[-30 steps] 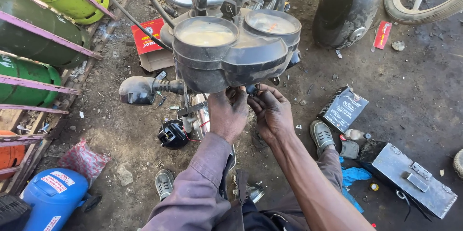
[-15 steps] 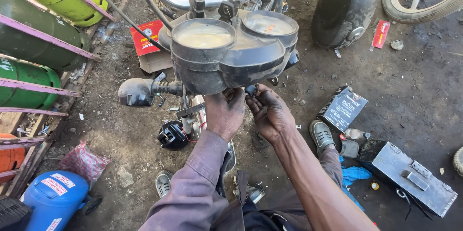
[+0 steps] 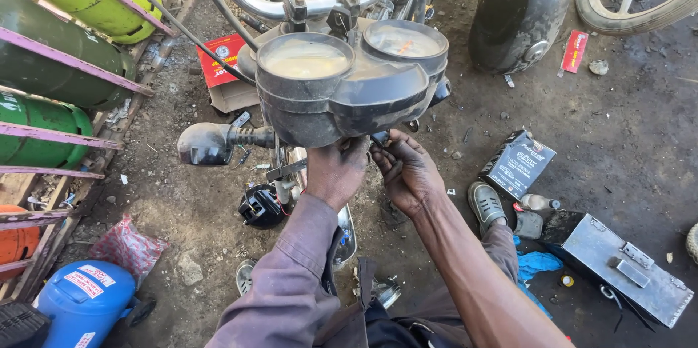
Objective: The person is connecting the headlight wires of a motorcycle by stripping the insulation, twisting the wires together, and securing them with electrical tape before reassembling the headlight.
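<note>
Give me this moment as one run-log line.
left hand: under instrument cluster | right hand: beside it, fingers at the cluster's underside | grip: cannot tell | metal box: on ground, untouched

Green and yellow gas cylinders (image 3: 51, 79) lie at the left in a purple rack. A grey metal box (image 3: 625, 268) and a black rectangular battery (image 3: 518, 162) lie on the dirt ground at the right, near a blue plastic container (image 3: 80, 301) at the lower left.

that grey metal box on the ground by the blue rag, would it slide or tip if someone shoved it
The metal box lies flat and low on the dirt, so it would probably scrape along rather than tip. Its sheet-metal walls look stiff. The gritty ground likely resists sliding, and it may be fairly heavy for its size, though its contents are hidden.
</note>
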